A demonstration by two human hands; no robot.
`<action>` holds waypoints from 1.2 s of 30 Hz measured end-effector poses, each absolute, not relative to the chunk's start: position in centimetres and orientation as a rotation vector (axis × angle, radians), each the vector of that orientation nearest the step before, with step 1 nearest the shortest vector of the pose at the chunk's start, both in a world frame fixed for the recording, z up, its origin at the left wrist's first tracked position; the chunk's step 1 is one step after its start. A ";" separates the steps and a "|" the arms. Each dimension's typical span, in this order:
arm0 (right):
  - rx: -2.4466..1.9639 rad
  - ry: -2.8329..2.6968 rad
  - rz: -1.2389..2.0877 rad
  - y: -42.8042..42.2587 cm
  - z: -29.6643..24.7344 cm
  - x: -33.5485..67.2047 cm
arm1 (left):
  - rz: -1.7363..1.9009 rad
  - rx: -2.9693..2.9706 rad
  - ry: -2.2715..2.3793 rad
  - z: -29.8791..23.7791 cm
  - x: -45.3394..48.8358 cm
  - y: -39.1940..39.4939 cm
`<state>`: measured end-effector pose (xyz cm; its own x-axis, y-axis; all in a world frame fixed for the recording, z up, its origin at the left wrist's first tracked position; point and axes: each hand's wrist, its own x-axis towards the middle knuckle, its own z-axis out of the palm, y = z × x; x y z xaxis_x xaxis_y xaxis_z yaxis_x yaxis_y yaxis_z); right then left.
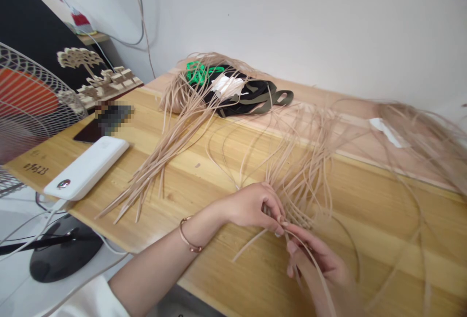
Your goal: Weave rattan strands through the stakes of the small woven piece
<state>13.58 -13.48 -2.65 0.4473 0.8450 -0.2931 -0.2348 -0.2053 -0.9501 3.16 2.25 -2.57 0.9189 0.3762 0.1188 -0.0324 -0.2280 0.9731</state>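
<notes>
Long, thin tan strips point(310, 161) spread in a loose bunch over the wooden table, with their near ends gathered at my hands. My left hand point(257, 207), a bracelet on its wrist, pinches the strips where they come together. Close against it, my right hand point(317, 263) grips a strip point(314, 256) that curves down toward the front edge of the view. The fingertips of both hands almost meet, and the exact crossing of strips between them is partly hidden. One short strip end point(248, 245) sticks out to the left below my left hand.
Another bundle of strips point(164, 156) lies left of centre, by a black bag point(237, 105) with green items point(197, 73). A white power bank point(87, 166) with a cable and a dark phone point(87, 130) sit at left. A fan point(32, 98) stands beyond the table's left edge.
</notes>
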 end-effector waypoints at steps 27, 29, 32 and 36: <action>-1.736 -0.689 1.050 -12.6 -2.2 15.8 | 0.415 1.745 0.213 -3.2 3.2 2.2; -1.739 -0.725 1.054 -12.6 -2.1 15.7 | 0.421 1.743 0.205 -3.2 3.1 2.2; -1.758 -0.783 1.032 -12.6 -2.2 15.8 | 0.404 1.725 0.220 -3.1 3.1 2.3; -1.784 -0.807 1.041 -12.8 -2.7 16.0 | 0.385 1.715 0.231 -3.0 3.1 2.4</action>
